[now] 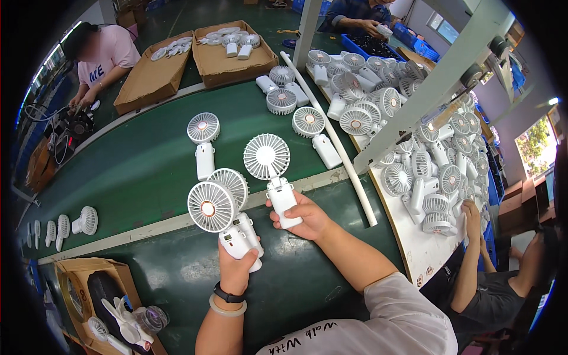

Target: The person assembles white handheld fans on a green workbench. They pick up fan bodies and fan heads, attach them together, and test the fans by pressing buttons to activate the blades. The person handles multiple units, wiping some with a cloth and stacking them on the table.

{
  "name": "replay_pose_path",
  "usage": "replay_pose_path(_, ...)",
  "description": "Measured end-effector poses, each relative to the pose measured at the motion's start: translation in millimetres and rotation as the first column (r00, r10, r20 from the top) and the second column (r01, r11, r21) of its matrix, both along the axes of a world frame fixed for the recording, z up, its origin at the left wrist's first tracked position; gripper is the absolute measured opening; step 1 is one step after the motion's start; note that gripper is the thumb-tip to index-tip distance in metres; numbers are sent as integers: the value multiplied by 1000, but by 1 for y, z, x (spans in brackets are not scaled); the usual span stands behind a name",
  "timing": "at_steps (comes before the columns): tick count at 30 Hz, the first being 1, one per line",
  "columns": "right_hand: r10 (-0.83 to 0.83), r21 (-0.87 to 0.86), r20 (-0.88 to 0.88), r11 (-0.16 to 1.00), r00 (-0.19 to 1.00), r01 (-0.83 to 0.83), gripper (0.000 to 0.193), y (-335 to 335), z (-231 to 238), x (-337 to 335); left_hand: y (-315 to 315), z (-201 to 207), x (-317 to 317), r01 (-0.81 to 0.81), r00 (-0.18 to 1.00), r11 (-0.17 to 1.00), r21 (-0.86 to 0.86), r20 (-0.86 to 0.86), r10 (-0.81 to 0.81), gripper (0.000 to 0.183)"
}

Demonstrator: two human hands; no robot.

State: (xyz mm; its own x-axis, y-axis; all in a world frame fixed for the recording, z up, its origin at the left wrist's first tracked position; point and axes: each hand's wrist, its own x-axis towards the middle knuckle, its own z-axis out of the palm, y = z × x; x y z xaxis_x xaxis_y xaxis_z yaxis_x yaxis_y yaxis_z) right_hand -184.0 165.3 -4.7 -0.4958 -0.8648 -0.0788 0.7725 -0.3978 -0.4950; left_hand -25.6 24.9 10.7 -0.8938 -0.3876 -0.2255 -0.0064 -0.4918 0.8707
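My left hand (235,271) is closed round the handles of two white handheld fans. The front fan (203,198) has an orange-ringed centre and partly covers the rear fan (234,184). A third white handheld fan (266,155) is upright in my right hand (306,220), its handle between thumb and fingers, with its round head pointing away. Just beyond them, one fan (204,161) lies on the green conveyor belt with its head to the far side. Another fan (326,151) lies to the right of my right hand's fan.
Piled fans (438,154) cover the right-hand table, beside a white pole (331,136) and a metal post (402,118). Cardboard trays (234,71) with fans stand beyond the belt (136,148). A box (127,266) sits lower left. Co-workers are at left, far right and near right.
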Motion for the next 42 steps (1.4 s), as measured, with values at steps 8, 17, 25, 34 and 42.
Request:
replay_pose_path(8, -27, -33, -28, 999, 999, 26, 55, 1, 6, 3, -1, 0, 1, -10, 1000, 1000, -27, 9, 10, 67)
replay_pose_path(17, 51, -116, -48, 992, 998, -56, 54, 2, 4, 0, -2, -1, -1, -17, 1000, 999, -36, -19, 16, 68)
replay_pose_path(25, -17, -69, -67, 998, 998, 13, 58, 0, 6, 1, 2, 4, 4, -25, 995, 990, 141, -87, 38, 67)
replay_pose_path(34, -1, -99, -69, 995, 998, -6, 61, -4, 6, 1, -4, -2, 8, 177, 960, 890, 419, -272, -63, 79)
replay_pose_path(42, -41, 191, -146, 979, 988, 69, 40, 0, 11, 6, -7, -3, 8, 264, 932, 830, 491, -352, -89, 75)
